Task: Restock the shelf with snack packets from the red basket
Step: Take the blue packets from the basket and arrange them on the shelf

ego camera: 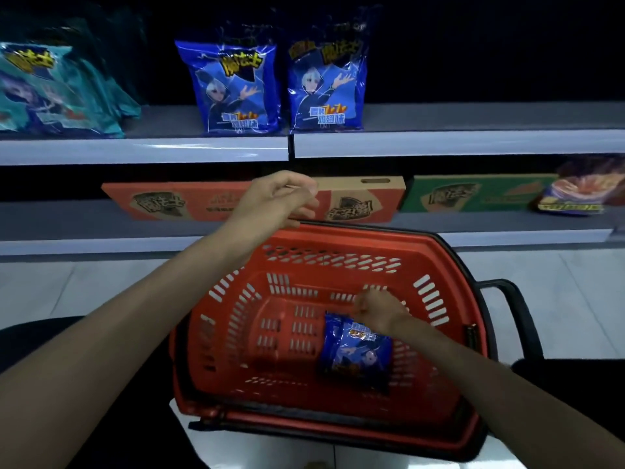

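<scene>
Right hand [375, 309] pinches glossy blue snack packet [358, 353] in red plastic basket [304, 245]; left hand [277, 198] relaxed, empty. Next: lift to far grey shelf [473, 120].

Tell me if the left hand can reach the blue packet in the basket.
Likely yes: the left hand hovers over the far rim of the red basket with nothing between it and the blue packet, though the right hand grips its top edge.

Our left hand [277, 198] and right hand [378, 309] are bare, as are both forearms to the frame's edge. Dark clothing, seemingly trousers [50, 350], shows at both lower corners.
</scene>
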